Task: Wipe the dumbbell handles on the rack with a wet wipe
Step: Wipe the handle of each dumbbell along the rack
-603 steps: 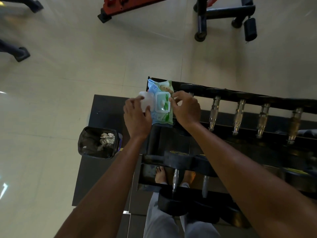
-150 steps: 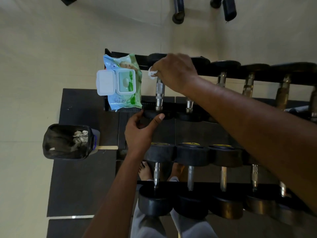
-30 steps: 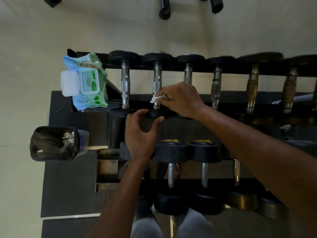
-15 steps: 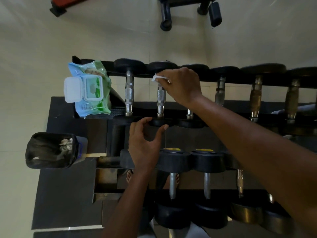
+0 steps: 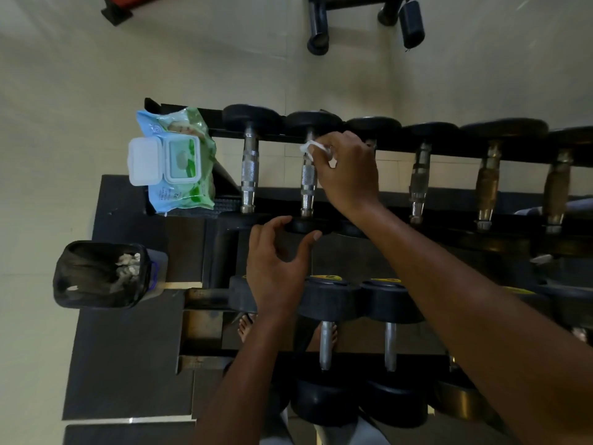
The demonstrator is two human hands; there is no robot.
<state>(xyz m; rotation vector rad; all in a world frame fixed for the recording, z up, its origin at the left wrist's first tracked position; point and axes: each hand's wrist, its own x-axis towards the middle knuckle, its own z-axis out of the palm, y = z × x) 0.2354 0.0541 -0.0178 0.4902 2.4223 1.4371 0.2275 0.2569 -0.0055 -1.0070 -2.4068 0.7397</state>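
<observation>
While I wipe: 
Right hand [image 5: 348,173]: my fingers pinch the wet wipe [image 5: 313,149] around the second handle [image 5: 308,184].
Left hand [image 5: 277,268]: fingers curled on that dumbbell's near weight [image 5: 306,227].
Wipes pack [image 5: 176,162]: leftward on the rack [image 5: 449,216].

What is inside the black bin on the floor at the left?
The black bin holds crumpled whitish wipes near one side; whatever lies deeper is lost in shadow.
</observation>
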